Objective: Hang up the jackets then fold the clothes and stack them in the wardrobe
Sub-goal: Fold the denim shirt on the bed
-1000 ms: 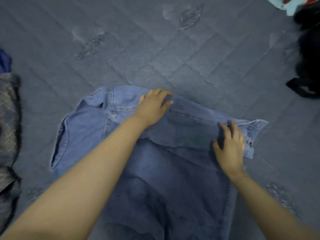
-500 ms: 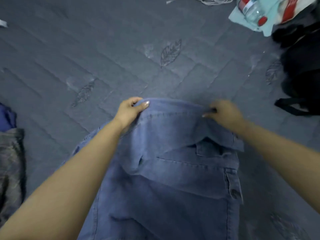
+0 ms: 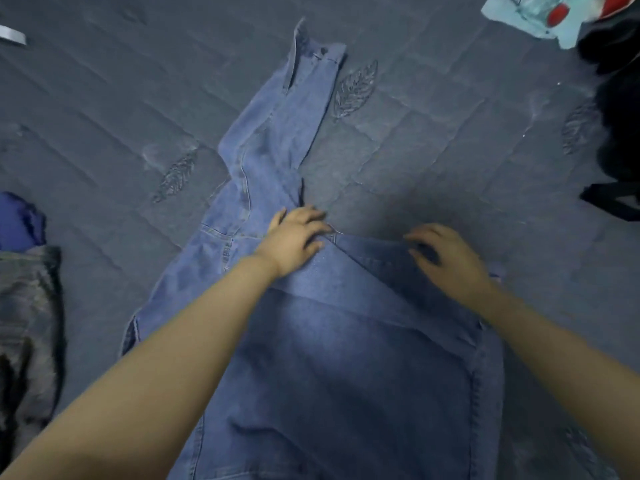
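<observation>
Blue denim garment point(image 3: 346, 358) spread flat on dark grey quilted bedding point(image 3: 104, 109), filling centre and lower half of frame. One sleeve point(image 3: 280, 133) stretched away toward upper centre, cuff at top, lying partly beside an embroidered leaf motif point(image 3: 355, 90) on the quilt. Folded edge running diagonally from centre to right of centre, across the garment's upper part.

Left hand point(image 3: 294, 239) at centre of frame, palm down, fingers spread, pressed flat on denim at base of the sleeve. Not gripping; open and resting on cloth. Right hand point(image 3: 446, 254) right of centre, palm down at the upper folded edge, fingers slightly curled onto fabric. Whether a pinch of cloth is held under the fingertips cannot be told from this view. Both forearms bare, entering from lower left and lower right.

Other items noted. Grey patterned garment point(image 3: 27, 317) heaped at left edge, with a bright blue cloth point(image 3: 19, 220) just above it, touching or overlapping. Black bag or garment point(image 3: 620, 109) at right edge, strap showing below it. Clear plastic bottle with red cap point(image 3: 543, 8) on pale blue sheet point(image 3: 568, 29) in upper right corner, partly cut off. Small pale strip point(image 3: 12, 34) at upper left edge, nature unclear.

Wardrobe not in view. Image somewhat soft; stitching and pocket detail on the denim only partly legible.
</observation>
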`<state>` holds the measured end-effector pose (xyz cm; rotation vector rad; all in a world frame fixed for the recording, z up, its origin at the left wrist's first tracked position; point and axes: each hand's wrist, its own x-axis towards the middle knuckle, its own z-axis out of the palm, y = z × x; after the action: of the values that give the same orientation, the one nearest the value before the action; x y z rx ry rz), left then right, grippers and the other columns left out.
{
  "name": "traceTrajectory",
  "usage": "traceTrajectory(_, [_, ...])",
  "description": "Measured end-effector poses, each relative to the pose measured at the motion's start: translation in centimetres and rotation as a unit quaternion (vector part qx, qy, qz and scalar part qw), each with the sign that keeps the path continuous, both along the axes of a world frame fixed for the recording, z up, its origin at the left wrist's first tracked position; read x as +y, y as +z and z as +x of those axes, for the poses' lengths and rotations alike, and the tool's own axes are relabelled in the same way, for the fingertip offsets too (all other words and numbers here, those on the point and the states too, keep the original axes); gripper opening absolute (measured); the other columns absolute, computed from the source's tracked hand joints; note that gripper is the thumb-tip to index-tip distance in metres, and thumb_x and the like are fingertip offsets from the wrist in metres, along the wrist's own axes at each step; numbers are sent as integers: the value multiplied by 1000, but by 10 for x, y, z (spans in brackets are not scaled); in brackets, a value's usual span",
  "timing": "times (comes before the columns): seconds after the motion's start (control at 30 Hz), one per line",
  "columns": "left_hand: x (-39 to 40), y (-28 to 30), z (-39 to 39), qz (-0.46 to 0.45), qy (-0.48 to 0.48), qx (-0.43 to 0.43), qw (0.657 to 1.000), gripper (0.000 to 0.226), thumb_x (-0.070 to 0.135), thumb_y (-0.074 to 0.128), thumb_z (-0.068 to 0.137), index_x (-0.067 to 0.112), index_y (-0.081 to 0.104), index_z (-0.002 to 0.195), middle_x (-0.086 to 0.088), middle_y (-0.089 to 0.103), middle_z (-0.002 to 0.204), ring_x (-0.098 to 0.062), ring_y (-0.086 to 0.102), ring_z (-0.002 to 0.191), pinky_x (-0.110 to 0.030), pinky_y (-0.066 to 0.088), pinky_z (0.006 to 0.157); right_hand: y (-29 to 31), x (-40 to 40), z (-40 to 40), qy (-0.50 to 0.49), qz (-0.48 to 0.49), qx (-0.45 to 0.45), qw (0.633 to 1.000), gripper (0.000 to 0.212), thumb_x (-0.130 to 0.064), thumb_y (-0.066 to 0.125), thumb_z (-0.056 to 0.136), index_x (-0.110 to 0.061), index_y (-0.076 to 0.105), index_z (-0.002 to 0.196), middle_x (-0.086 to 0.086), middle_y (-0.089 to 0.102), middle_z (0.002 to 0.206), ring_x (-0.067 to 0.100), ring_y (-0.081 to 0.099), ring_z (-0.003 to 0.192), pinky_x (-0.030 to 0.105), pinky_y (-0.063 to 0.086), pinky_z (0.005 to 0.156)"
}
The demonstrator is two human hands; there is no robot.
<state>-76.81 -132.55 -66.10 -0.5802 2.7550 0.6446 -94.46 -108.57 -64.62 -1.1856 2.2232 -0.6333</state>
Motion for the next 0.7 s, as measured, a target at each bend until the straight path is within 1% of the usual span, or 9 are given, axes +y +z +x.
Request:
traceTrajectory(0.07, [12,-10,-2,-32,-37,-45,998,36,40,42,101,30,55,134,9,46,147,-13,26,144,-52,1,117,-5,48,12,-80,-15,40,996,29,-18,63,94,-7,63,120,9,59,120,27,55,111,35,44,95])
traceTrajectory(0.13, [11,-12,-6,-84,-23,-66,994,42,46,27,103,29,57,128,6,56,133,-16,41,131,-48,8,113,-13,90,20,-200,7,51,978,38,-30,64,91,-6,59,120,10,59,115,25,55,106,40,48,90])
traceTrajectory(0.23, [3,-8,-11,-181,-22,-100,978,48,53,26,101,26,59,125,0,58,128,-22,47,120,-40,22,100,-29,120,21,-347,62,-91,932,54,-42,68,85,5,58,110,21,61,107,35,59,97,41,51,77])
traceTrajectory(0.3, [0,-4,-9,-196,-41,-131,971,51,57,35,97,26,54,132,-1,54,132,-22,45,123,-39,23,99,-36,118,19,-426,41,-219,877,50,-41,69,86,4,60,104,20,63,102,25,61,84,30,48,67])
traceTrajectory(0.37, [-2,1,-5,-194,-56,-152,968,56,61,46,91,28,49,137,1,53,132,-21,43,123,-38,21,97,-39,107,15,-457,13,-279,845,41,-37,69,87,-2,62,106,11,65,97,15,59,81,21,46,64])
traceTrajectory(0.47, [-4,10,-3,-234,-81,-171,953,53,58,53,88,27,53,130,3,55,125,-20,41,120,-37,21,94,-37,90,3,-432,-49,-224,872,21,-26,72,87,-7,63,87,1,61,77,10,54,71,6,42,55])
traceTrajectory(0.53, [-9,17,-9,-246,-87,-153,953,42,54,52,92,24,60,120,2,59,116,-21,43,117,-36,20,89,-36,85,-10,-409,-61,-157,897,23,-24,71,88,-7,63,75,4,61,70,10,52,67,4,39,53])
traceTrajectory(0.6, [-22,25,-22,-224,-63,-105,967,36,52,52,93,23,65,109,1,64,108,-23,46,112,-36,19,84,-32,81,-28,-413,-68,-116,901,25,-26,68,91,-8,66,75,5,61,69,9,50,65,4,38,53])
traceTrajectory(0.7, [-48,29,-52,-160,-2,-55,985,36,54,50,93,23,70,95,-3,68,103,-27,48,110,-37,19,82,-35,72,-63,-430,-39,-119,894,44,-34,62,95,4,64,73,6,51,63,8,41,59,23,39,56])
